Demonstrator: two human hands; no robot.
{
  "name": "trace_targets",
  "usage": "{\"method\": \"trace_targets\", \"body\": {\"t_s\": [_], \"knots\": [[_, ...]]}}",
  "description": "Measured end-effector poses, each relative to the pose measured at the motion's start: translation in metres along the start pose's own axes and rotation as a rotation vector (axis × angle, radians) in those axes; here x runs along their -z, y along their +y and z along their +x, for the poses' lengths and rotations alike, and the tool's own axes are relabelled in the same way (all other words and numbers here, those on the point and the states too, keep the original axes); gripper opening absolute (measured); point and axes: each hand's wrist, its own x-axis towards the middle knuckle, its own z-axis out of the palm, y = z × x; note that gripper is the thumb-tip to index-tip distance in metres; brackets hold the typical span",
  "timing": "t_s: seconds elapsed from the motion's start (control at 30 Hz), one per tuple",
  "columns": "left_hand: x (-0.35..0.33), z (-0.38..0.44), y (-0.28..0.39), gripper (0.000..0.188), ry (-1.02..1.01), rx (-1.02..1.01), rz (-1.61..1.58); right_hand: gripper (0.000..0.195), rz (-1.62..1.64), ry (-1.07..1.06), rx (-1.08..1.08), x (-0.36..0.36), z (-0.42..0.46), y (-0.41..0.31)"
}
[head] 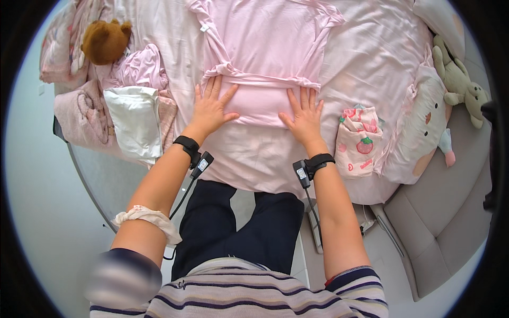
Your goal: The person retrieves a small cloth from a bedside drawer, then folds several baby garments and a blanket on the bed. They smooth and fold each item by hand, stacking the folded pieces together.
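A pink garment (274, 43) lies spread on the pink bedsheet (254, 155), with its near edge folded over into a flat band. My left hand (214, 105) rests palm down on the left end of that band, fingers spread. On the band's right end lies my right hand (303, 115), also flat with its fingers apart. Neither hand grips the cloth. To the right of my right hand is a folded pink cloth item with a strawberry print (360, 147).
At the left are a folded white cloth (135, 115), a fluffy pink folded item (81, 115), a crumpled pink cloth (141, 69) and a brown plush toy (105, 41). A pillow with an animal face (417, 123) and a beige plush toy (457, 75) lie at the right, by a grey padded headboard (441, 222).
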Motion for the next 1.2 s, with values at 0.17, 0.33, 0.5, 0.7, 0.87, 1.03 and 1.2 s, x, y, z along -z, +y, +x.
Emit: {"method": "trace_targets", "body": {"t_s": [0.17, 0.33, 0.5, 0.7, 0.87, 1.03, 1.2], "knots": [[-0.003, 0.009, 0.0, 0.09, -0.103, 0.049, -0.034, 0.077, -0.059, -0.089, 0.014, -0.006, 0.004, 0.011], [0.016, -0.011, -0.002, 0.097, -0.084, -0.015, -0.046, 0.09, 0.111, -0.175, 0.116, 0.038, 0.001, 0.006], [0.005, -0.041, -0.008, 0.092, -0.115, -0.1, 0.055, 0.095, -0.056, -0.254, 0.132, 0.036, -0.02, 0.01], [-0.008, -0.026, -0.004, 0.059, 0.115, -0.131, 0.172, 0.076, -0.074, -0.133, 0.118, 0.025, -0.02, 0.006], [0.01, -0.053, -0.002, 0.047, 0.105, -0.201, 0.043, 0.064, -0.025, -0.158, 0.161, 0.042, -0.042, 0.008], [0.039, -0.088, -0.004, 0.044, -0.105, -0.279, -0.172, 0.052, 0.098, -0.357, 0.192, 0.074, -0.065, -0.002], [0.074, -0.081, -0.021, 0.034, -0.301, -0.161, -0.5, 0.04, 0.417, -0.624, 0.057, 0.116, -0.042, -0.001]]}}
